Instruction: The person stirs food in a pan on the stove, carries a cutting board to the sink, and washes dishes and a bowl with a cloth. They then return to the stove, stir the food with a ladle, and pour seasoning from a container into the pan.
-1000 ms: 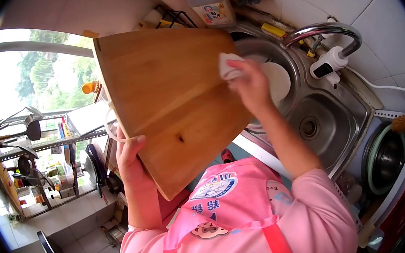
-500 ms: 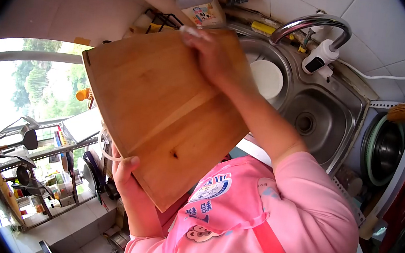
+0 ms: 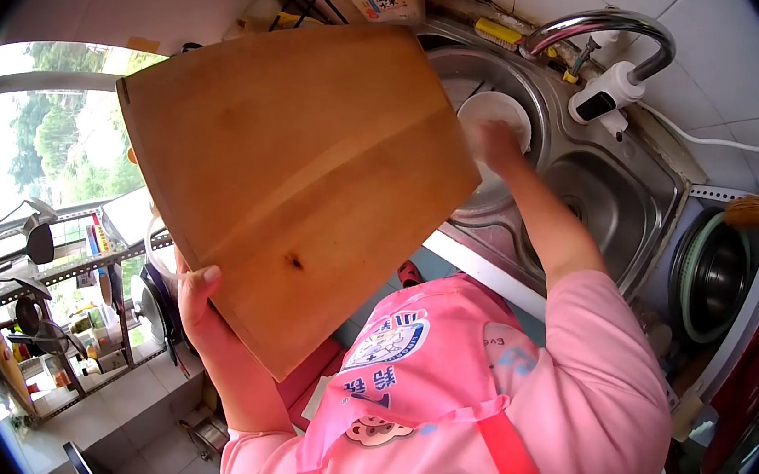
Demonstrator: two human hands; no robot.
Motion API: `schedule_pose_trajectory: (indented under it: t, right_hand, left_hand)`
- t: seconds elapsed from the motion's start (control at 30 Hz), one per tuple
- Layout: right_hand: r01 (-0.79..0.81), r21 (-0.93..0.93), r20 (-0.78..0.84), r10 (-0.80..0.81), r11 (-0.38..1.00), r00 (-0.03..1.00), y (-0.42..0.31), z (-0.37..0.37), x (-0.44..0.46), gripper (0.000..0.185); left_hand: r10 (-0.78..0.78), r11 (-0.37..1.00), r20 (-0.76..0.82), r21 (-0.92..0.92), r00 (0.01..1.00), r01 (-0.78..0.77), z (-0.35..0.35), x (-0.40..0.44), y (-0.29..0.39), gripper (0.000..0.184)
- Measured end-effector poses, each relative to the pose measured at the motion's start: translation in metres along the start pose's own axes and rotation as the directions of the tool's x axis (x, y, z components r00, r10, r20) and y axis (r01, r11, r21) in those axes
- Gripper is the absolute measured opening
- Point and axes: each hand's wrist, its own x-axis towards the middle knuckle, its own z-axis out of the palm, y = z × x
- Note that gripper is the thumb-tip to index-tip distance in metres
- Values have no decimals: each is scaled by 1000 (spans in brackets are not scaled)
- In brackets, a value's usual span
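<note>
Here, the round basin (image 3: 468,68) holds a dish (image 3: 493,108) by the right hand (image 3: 498,148).

- The right hand (image 3: 493,143) is now away from the face of the wooden board (image 3: 294,172) and is blurred over the white bowl (image 3: 495,108) in the round basin (image 3: 451,63)
- The wooden board now appears more to the left in the view

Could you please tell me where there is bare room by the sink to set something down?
The visible part of the square basin looks bare, between the faucet, the right forearm and the outer sink rim. It is crowded in the round basin, with the right hand at the white bowl, and on the utensil shelf.
</note>
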Motion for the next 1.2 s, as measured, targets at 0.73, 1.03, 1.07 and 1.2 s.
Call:
schedule_pose_trajectory:
  t: [0.73,1.03,1.07,1.2]
  right_hand:
    - [541,707,-442,-312,456,841,-255,-245,-17,49]
    - [6,769,-55,57,639,997,-63,-84,9,14]
    - [128,556,-184,-29,821,982,-50,-76,10,13]
    - [81,312,-80,-59,947,995,19,-8,-1,21]
  left_hand:
    - [-188,978,99,-70,977,195,94,39,-13,48]
    - [-116,984,34,-128,993,120,57,27,-1,58]
    - [-107,986,14,-130,994,108,52,25,2,58]
    - [-68,987,-17,-145,998,65,34,15,9,59]
